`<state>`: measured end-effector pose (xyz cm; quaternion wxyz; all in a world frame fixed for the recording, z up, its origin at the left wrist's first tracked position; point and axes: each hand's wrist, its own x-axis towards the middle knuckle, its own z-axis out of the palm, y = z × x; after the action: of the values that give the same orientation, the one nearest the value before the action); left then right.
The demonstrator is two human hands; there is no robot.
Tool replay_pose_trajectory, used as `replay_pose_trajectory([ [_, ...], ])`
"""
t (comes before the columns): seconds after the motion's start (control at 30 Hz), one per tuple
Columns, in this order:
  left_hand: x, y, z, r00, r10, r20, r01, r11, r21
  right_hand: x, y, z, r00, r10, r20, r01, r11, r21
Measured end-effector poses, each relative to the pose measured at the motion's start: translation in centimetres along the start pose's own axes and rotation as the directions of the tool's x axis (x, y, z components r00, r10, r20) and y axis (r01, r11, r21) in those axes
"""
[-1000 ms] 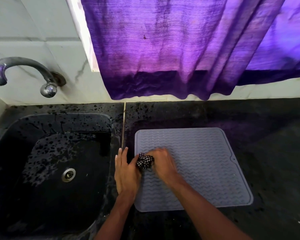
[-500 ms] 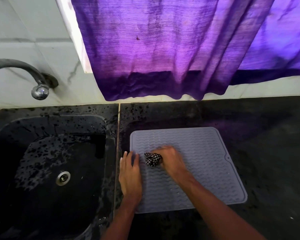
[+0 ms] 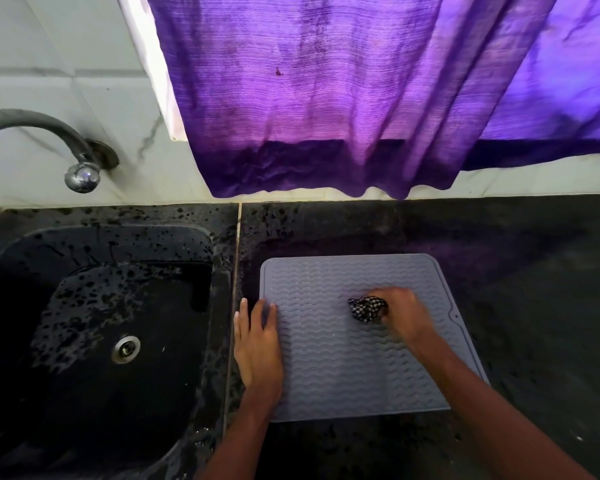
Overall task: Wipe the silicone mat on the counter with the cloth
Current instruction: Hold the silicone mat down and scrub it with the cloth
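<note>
Curtain [image 3: 326,98] of creased purple fabric fills the view from 11 to 2 o'clock, its hem hanging over the pale tiled wall [image 3: 32,64] just above the back edge of the table [image 3: 534,306]. This black speckled table runs across the lower half. A black sink [image 3: 84,393] is sunk into it from 7 to 9 o'clock, its basin spotted with wet marks. The grey silicone mat [image 3: 326,368], ribbed with wavy lines, lies flat on the table at about 5 o'clock, just beside the sink's rim.

A curved metal tap [image 3: 49,133] juts from the wall at 10 o'clock, above the sink. The left hand [image 3: 258,351] lies flat at the mat's 9 o'clock edge, fingers straight and together, pressing down partly on the mat and partly on the table. The right hand [image 3: 406,317] sits on the mat toward its 2 o'clock part, fingers curled round the cloth [image 3: 366,308]. That black-and-white checked cloth is bunched into a small wad, touching the mat's surface. A round metal drain [image 3: 126,348] sits in the sink floor.
</note>
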<state>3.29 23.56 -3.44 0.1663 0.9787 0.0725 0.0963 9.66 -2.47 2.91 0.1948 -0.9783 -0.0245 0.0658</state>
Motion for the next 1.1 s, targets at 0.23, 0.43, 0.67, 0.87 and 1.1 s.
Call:
replay_pose_trajectory([
  [0.23, 0.2, 0.3, -0.1, 0.996, 0.085, 0.031, -0.071, 0.948, -0.311, 0.5, 0.0, -0.2, 0.998, -0.042, -0.050, 0.043, 0.999, 0.007],
  [0.43, -0.2, 0.9, 1.1, 0.982, 0.188, 0.016, -0.187, 0.981, -0.049, -0.1, -1.8, 2.1, 0.980, -0.195, -0.050, 0.195, 0.981, -0.007],
  [0.67, -0.3, 1.0, 1.1, 0.983, 0.181, -0.003, -0.181, 0.983, 0.021, -0.6, 0.8, 0.2, 0.991, -0.133, 0.003, 0.133, 0.991, -0.013],
  [0.87, -0.3, 1.0, 0.8, 0.985, 0.165, 0.041, -0.168, 0.984, 0.067, -0.2, 3.7, -1.3, 0.995, -0.095, -0.005, 0.095, 0.995, -0.005],
  [1.1, -0.3, 1.0, 0.6, 0.985, 0.171, 0.036, -0.174, 0.982, 0.068, -0.2, 6.7, -3.7, 0.998, -0.061, 0.020, 0.060, 0.998, 0.031],
])
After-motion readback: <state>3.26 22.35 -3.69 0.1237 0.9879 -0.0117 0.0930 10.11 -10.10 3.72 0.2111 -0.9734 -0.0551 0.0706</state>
